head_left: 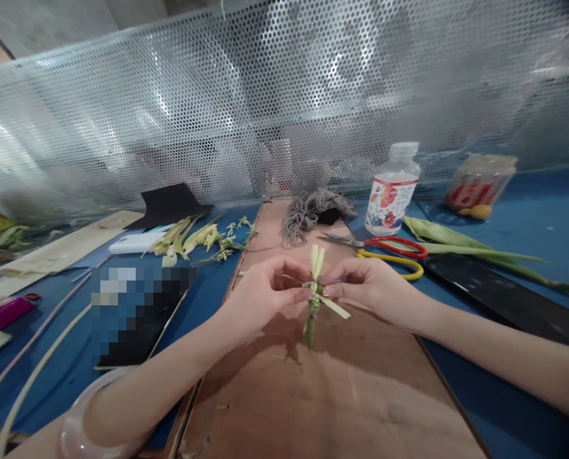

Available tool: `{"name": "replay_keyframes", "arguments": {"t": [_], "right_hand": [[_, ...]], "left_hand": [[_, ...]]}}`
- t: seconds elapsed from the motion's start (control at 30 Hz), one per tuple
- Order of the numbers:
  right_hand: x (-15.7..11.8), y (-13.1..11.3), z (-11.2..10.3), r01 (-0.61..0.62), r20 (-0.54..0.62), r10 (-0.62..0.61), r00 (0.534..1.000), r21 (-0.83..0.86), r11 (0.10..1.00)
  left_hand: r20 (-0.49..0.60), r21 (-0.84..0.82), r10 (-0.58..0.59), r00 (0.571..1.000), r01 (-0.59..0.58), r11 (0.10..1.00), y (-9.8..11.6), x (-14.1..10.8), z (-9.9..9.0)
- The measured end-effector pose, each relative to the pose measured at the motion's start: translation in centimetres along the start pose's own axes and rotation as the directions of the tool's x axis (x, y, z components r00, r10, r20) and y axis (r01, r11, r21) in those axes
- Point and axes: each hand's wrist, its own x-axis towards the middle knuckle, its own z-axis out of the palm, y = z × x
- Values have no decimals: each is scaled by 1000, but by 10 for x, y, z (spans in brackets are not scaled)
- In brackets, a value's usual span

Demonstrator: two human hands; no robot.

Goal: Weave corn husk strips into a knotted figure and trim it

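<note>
A small bundle of folded pale-green corn husk [315,305] stands upright between my hands, just above the wooden board. Strips stick out at its top and lower right, and its lower part looks braided or wrapped. A thin grey yarn [331,280] crosses its upper part and runs towards both hands. My left hand [284,284] is closed in a pinch at the bundle's left side, on the yarn. On the right side, my right hand [356,284] pinches the yarn too, its thumb tip close to the husk. The fingertips partly hide the knot area.
Behind the hands lies a heap of grey yarn [308,213]. Scissors [384,245] with red and yellow handles, a bottle [393,191], a jar [480,185] and a black phone [499,293] are at right. At left lie husk pieces [208,239] and a dark tablet-like device [145,325].
</note>
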Motion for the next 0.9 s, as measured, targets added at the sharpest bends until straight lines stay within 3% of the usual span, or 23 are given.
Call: {"name": "replay_keyframes", "arguments": {"t": [0.37, 0.6, 0.9], "right_hand": [[-1, 0, 2, 39, -16, -40, 999, -50, 998], [-4, -8, -2, 30, 120, -31, 992, 14, 999], [-5, -10, -1, 64, 107, -56, 993, -69, 996]], "left_hand": [[0, 1, 30, 1000, -30, 1000, 1, -1, 1], [23, 31, 42, 999, -42, 999, 0, 0, 0], [-7, 56, 37, 999, -37, 998, 2, 1, 0]]}}
